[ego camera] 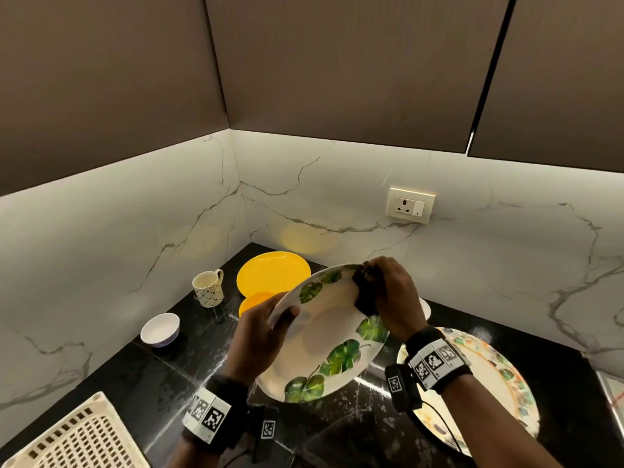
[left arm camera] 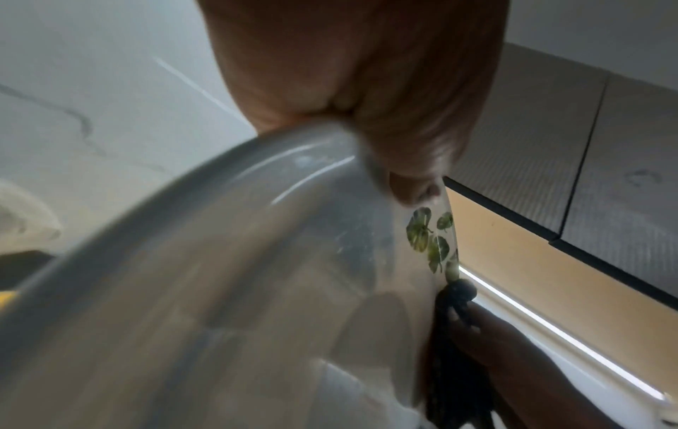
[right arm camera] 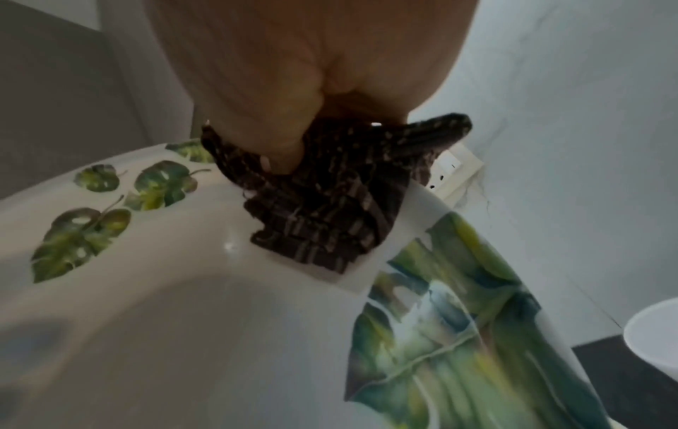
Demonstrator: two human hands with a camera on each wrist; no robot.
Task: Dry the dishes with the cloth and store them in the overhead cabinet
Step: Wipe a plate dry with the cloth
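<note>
dark cloth (ego camera: 366,292) bunched in the right hand (ego camera: 393,295) wipes the leaf-printed plate (ego camera: 324,336), left hand (ego camera: 260,336) gripping its rim.

- The plate (ego camera: 324,336) is held tilted above the countertop (ego camera: 189,366), between the two hands.
- The left hand (ego camera: 260,336) grips the plate's left rim; the right hand (ego camera: 395,298) holds the cloth (ego camera: 366,292) on the plate's far right rim.
- Behind the plate, a larger dish (ego camera: 270,271) lies in the counter corner, with a smaller dish (ego camera: 253,304) partly overlapping its near edge.
- The mug (ego camera: 208,288) stands left of these dishes; the bowl (ego camera: 160,329) sits nearer and further left.
- The perforated rack (ego camera: 77,437) occupies the near left corner.
- A second plate (ego camera: 489,376) lies flat on the counter, right of the held plate, under the right wrist.
- The wall socket (ego camera: 410,206) is mounted on the back wall, above and right of the hands.
- The overhead cabinet (ego camera: 337,62) hangs above the counter.
</note>
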